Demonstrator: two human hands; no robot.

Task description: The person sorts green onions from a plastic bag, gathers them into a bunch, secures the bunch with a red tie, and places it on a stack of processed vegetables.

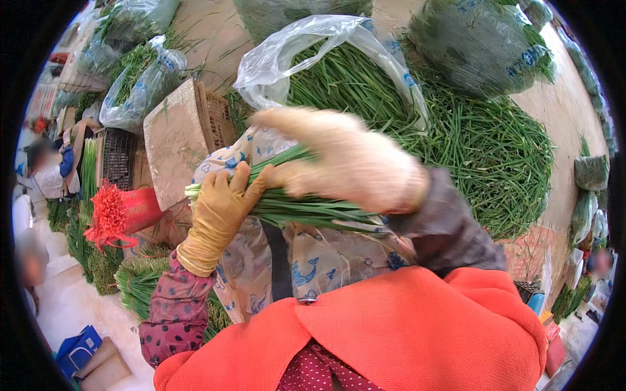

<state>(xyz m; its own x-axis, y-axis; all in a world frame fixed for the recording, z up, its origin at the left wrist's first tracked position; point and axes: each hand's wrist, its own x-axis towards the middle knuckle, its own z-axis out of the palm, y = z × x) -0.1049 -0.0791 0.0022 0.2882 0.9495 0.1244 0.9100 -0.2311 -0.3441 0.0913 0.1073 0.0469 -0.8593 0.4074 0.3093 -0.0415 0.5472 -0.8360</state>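
My left hand (220,210), in a yellow rubber glove, grips a bunch of what look like garlic chives (293,207) close to its pale cut ends. The bunch lies across my lap, over a plastic apron (318,264) printed with blue figures, its green leaves pointing right. Above the leaves is my right hand (342,161), in a pale glove and blurred by motion. Its fingers and thumb are spread, with leaves showing between them. Part of the bunch is hidden beneath that hand.
Ahead, an open clear plastic bag (274,63) spills chives into a loose heap (489,161). A full bag (479,49) stands behind. At left are a worn board (173,141), red ties (110,215), a black crate (117,156) and tied bunches (142,278). Other people sit farther off.
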